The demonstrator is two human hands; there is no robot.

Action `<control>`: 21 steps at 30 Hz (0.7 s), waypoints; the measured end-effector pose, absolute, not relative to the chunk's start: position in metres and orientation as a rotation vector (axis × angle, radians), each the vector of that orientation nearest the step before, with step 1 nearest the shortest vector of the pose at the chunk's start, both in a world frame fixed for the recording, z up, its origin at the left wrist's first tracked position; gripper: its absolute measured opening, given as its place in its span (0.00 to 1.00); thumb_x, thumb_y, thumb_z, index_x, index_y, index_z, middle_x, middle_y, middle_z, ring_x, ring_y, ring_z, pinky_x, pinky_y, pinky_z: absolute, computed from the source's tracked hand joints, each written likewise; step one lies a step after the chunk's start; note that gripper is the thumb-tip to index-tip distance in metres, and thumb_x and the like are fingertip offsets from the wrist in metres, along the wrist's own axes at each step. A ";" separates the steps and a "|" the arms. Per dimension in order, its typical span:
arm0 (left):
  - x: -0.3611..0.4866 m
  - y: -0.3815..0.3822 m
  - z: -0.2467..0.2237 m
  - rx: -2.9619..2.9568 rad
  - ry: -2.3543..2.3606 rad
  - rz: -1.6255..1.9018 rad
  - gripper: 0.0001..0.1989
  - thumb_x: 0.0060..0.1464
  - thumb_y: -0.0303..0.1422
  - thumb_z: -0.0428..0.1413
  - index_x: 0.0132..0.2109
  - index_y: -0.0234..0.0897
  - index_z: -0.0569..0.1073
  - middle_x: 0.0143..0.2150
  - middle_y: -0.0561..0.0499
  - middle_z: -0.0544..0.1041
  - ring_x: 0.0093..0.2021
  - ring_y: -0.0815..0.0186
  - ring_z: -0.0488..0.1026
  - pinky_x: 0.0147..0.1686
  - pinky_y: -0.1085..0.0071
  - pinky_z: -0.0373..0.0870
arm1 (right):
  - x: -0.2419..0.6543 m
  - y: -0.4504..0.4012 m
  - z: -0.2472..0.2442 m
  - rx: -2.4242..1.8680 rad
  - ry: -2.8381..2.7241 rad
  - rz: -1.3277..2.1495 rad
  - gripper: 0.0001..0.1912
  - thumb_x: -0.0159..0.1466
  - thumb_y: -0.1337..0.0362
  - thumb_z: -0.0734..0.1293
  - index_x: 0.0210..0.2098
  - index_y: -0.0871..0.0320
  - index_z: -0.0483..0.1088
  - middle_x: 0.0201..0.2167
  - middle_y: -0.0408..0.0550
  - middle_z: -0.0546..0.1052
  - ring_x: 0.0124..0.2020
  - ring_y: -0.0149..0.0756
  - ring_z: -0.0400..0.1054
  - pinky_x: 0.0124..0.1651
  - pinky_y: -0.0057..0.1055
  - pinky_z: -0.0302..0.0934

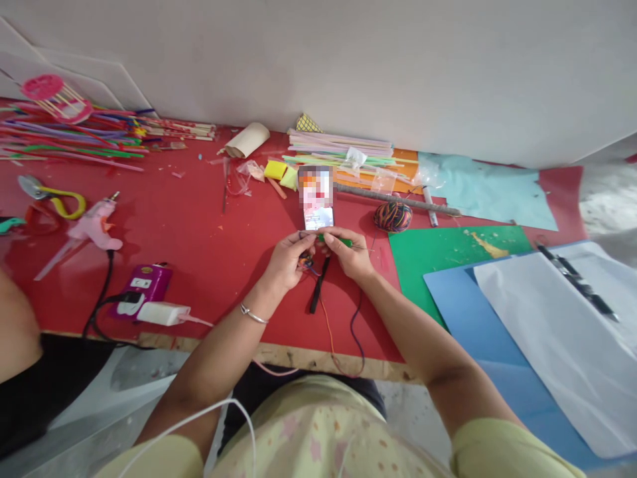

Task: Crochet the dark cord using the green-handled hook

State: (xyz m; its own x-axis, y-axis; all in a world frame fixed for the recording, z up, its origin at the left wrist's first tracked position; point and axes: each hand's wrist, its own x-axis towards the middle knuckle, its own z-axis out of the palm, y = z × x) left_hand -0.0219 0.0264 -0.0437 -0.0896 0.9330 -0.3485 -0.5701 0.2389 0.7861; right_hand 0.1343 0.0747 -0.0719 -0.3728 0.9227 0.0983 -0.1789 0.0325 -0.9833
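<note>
Both hands meet at the middle of the red table, just below a lit phone. My right hand is closed on a green-handled hook, its thin metal end pointing right. My left hand pinches a small piece of multicoloured yarn work, partly hidden by the fingers. Loose yarn hangs from there to the table's front edge. A ball of multicoloured yarn lies to the right of the phone. Below the hands is a black strip.
On the red table, a pink glue gun, pliers and a purple power socket lie left. Coloured sticks lie behind. A green sheet and blue folder are right. Another person's arm shows at far left.
</note>
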 end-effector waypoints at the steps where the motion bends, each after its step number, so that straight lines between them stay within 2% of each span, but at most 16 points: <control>1: -0.022 0.026 -0.043 0.454 1.040 1.334 0.15 0.44 0.38 0.72 0.35 0.35 0.78 0.22 0.56 0.70 0.20 0.76 0.64 0.18 0.78 0.51 | 0.134 0.076 -0.074 -0.832 -1.344 1.551 0.16 0.62 0.49 0.76 0.46 0.49 0.84 0.33 0.43 0.84 0.28 0.32 0.75 0.34 0.32 0.72; 5: -0.023 0.026 -0.045 0.466 1.051 1.332 0.14 0.46 0.38 0.70 0.36 0.34 0.80 0.24 0.54 0.72 0.22 0.75 0.65 0.19 0.77 0.52 | 0.133 0.079 -0.079 -0.848 -1.264 1.610 0.18 0.59 0.49 0.78 0.44 0.50 0.84 0.31 0.43 0.84 0.28 0.31 0.74 0.33 0.30 0.71; 11: -0.024 0.026 -0.050 0.534 0.996 1.352 0.13 0.46 0.32 0.67 0.41 0.35 0.83 0.26 0.53 0.74 0.27 0.74 0.69 0.25 0.79 0.60 | 0.132 0.081 -0.077 -0.832 -1.137 1.652 0.17 0.58 0.49 0.79 0.42 0.51 0.83 0.29 0.42 0.83 0.27 0.30 0.74 0.31 0.28 0.69; 15: -0.024 0.026 -0.051 0.528 0.998 1.347 0.15 0.46 0.31 0.67 0.44 0.36 0.83 0.27 0.53 0.75 0.28 0.73 0.70 0.23 0.79 0.58 | 0.132 0.084 -0.077 -0.842 -1.053 1.712 0.20 0.55 0.48 0.80 0.40 0.53 0.83 0.28 0.43 0.83 0.26 0.30 0.74 0.29 0.27 0.67; 18: -0.024 0.026 -0.051 0.518 1.016 1.340 0.15 0.47 0.34 0.68 0.43 0.36 0.83 0.26 0.53 0.74 0.25 0.73 0.68 0.21 0.78 0.53 | 0.132 0.085 -0.076 -0.841 -1.031 1.737 0.20 0.54 0.48 0.81 0.40 0.53 0.83 0.28 0.43 0.83 0.25 0.29 0.74 0.29 0.27 0.67; 21: -0.023 0.025 -0.048 0.497 1.053 1.356 0.17 0.51 0.43 0.68 0.42 0.35 0.82 0.25 0.54 0.72 0.22 0.75 0.64 0.18 0.77 0.50 | 0.132 0.085 -0.075 -0.844 -1.043 1.749 0.20 0.53 0.50 0.82 0.40 0.54 0.83 0.27 0.42 0.83 0.25 0.29 0.73 0.29 0.26 0.66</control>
